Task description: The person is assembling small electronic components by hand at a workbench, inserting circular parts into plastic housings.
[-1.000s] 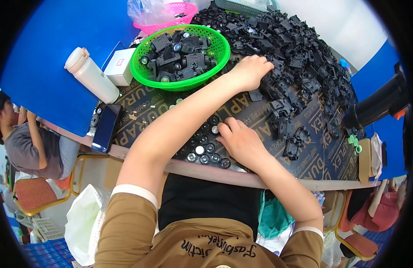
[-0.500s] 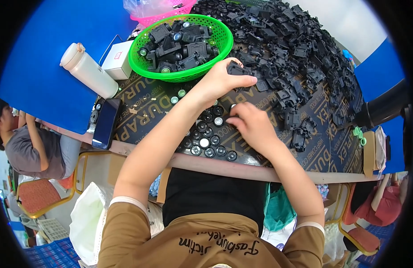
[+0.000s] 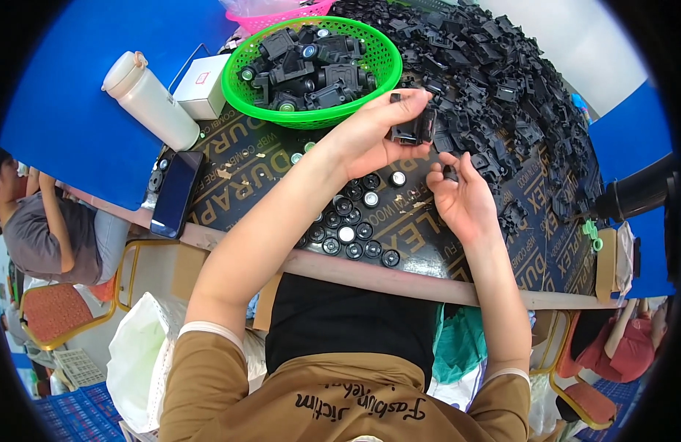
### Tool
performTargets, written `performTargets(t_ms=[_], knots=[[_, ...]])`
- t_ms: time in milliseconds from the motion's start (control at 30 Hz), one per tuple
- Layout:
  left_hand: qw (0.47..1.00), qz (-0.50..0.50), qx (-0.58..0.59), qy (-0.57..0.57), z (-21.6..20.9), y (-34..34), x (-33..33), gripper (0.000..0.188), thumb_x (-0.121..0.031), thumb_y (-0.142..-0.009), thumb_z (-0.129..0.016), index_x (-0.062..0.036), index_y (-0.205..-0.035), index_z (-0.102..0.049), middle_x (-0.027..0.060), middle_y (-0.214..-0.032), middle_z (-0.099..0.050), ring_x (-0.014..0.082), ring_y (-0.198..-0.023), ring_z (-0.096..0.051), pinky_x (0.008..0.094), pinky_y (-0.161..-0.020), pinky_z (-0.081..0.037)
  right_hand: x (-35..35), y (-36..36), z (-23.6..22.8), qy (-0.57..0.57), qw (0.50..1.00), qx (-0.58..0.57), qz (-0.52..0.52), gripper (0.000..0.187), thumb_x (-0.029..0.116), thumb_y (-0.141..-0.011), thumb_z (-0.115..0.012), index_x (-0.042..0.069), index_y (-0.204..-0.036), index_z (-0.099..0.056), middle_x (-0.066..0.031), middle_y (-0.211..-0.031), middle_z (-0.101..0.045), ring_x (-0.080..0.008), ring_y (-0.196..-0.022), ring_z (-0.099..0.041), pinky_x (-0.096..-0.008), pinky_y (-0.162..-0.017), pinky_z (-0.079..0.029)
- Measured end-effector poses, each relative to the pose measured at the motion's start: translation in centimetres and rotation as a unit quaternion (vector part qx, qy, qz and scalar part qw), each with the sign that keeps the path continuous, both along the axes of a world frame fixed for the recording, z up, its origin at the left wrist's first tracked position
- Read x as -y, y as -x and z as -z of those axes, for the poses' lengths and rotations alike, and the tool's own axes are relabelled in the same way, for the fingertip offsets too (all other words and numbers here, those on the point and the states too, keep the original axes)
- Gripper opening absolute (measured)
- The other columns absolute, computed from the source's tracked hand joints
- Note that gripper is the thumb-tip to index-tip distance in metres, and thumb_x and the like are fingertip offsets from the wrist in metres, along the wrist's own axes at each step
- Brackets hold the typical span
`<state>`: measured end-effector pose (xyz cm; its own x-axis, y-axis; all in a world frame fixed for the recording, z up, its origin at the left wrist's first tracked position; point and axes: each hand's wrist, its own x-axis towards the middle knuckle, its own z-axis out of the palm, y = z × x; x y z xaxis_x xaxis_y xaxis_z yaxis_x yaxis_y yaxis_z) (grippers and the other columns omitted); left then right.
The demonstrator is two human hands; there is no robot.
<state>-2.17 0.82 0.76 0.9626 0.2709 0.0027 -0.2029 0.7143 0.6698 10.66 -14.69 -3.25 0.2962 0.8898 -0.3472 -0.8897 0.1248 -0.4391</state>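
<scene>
Sits at a dark, gold-printed worktop, spread out around and beneath the green basket. Has a broad heap of loose black plastic parts to the right of the green basket, and sees similar black units inside it, some with round lenses. Has a pale flask well to the basket's left, a white box just beside its left rim, and a dark phone farther toward the near left. Holds the left hand close to the basket's near right rim, the right hand farther out, nearer the body. Grips between left thumb and fingers a black housing, just right of the basket. Has small round black-rimmed pieces scattered on the basket's near side. Pinches in curled right fingers a tiny dark piece, to the basket's near right.
</scene>
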Motion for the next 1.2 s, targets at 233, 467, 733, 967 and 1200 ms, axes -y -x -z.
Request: performTargets(t_ms=[233,467,733,967,1200], knots=[[0.981,-0.083,-0.041,-0.168,-0.3,-0.1,1.2,0.041,-0.005,-0.084,-0.055,-0.0008,-0.122,-0.04,0.0115,-0.092,-0.058,0.0183,-0.082,-0.056,0.0304,-0.071,-0.048,-0.1,1.3,-1.2,-0.031,0.985,0.166,-0.047,0.018,0.012,-0.094,-0.045,0.0,-0.107,-0.048,-0.01,-0.099,-0.05,-0.0149,-0.085,-0.047,-0.0264,-0.076,-0.042],[0.976,-0.046,0.039,-0.209,0.8,-0.5,1.0,0.052,-0.002,-0.082,-0.055,-0.0018,-0.131,-0.036,0.0088,-0.102,-0.054,0.0157,-0.093,-0.052,0.0298,-0.084,-0.043,0.1,1.8,-1.7,-0.024,0.948,0.318,-0.009,0.019,0.018,-0.095,-0.047,0.002,-0.1,-0.053,-0.0036,-0.082,-0.054,-0.0095,-0.067,-0.045,-0.0211,-0.059,-0.036],[0.738,-0.23,-0.012,-0.634,0.7,-0.7,2.7,0.047,0.005,-0.07,-0.048,-0.0062,-0.116,-0.046,0.0104,-0.094,-0.055,0.0165,-0.083,-0.055,0.027,-0.072,-0.045,0.5,1.2,-1.7,-0.048,0.917,0.393,0.04,0.027,0.025,-0.094,-0.05,0.0,-0.096,-0.061,0.0039,-0.069,-0.046,-0.0042,-0.06,-0.037,-0.0173,-0.052,-0.029],[0.707,-0.217,0.009,-0.673,0.9,-0.8,2.8,0.041,-0.002,-0.075,-0.055,-0.0051,-0.115,-0.047,0.0112,-0.103,-0.055,0.0227,-0.09,-0.057,0.0294,-0.075,-0.046,1.3,0.5,-2.6,-0.091,0.937,0.337,0.02,0.025,0.022,-0.094,-0.05,0.001,-0.104,-0.058,0.0045,-0.065,-0.04,-0.0029,-0.057,-0.033,-0.0174,-0.045,-0.023],[0.703,-0.171,0.038,-0.69,0.3,-0.3,3.8,0.05,-0.022,-0.085,-0.057,-0.0008,-0.126,-0.038,0.0167,-0.118,-0.046,0.0301,-0.112,-0.043,0.0378,-0.094,-0.035,1.0,1.4,-3.0,-0.094,0.921,0.368,0.091,0.027,0.002,-0.088,-0.052,0.003,-0.115,-0.049,-0.0015,-0.087,-0.053,-0.0011,-0.059,-0.038,-0.0158,-0.047,-0.026]])
